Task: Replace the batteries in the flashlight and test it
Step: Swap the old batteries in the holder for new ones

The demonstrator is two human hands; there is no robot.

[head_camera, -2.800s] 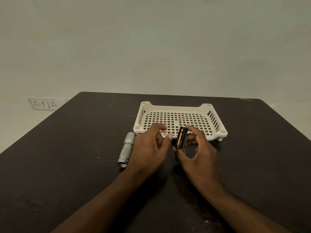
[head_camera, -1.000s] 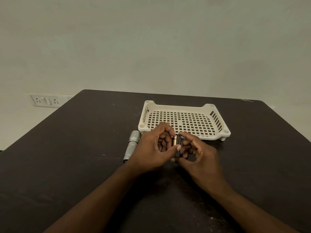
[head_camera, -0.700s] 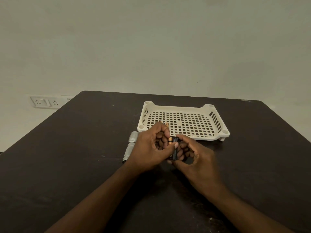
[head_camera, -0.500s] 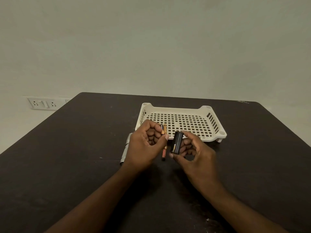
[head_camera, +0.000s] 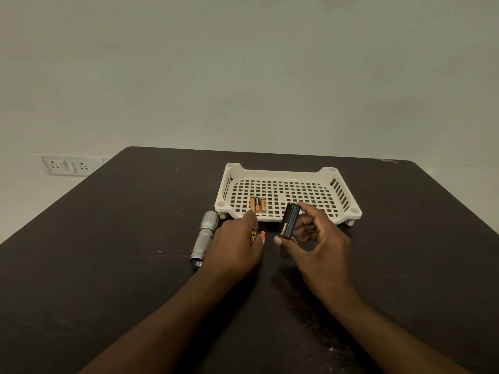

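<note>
My right hand [head_camera: 316, 238] grips a black battery holder [head_camera: 290, 221] upright just in front of the tray; one orange battery shows in its slot. Lowered to the table, my left hand [head_camera: 237, 247] pinches a loose battery [head_camera: 253, 236] in its curled fingertips. A second loose battery [head_camera: 263, 237] lies on the table right beside it. Three orange and black batteries [head_camera: 257, 204] lie side by side in the white tray [head_camera: 280, 172]. The silver flashlight body [head_camera: 205, 237] lies on the table to the left of my left hand, its open end towards me.
The dark table [head_camera: 108, 265] carries everything. The perforated tray stands at the far middle on short feet. A wall socket plate [head_camera: 66, 166] sits beyond the table's left edge. The wall behind is plain.
My hands have parted. The left hand came down to the table with a battery, beside the one lying there. The right hand has turned the holder upright, and the tray's batteries now show.
</note>
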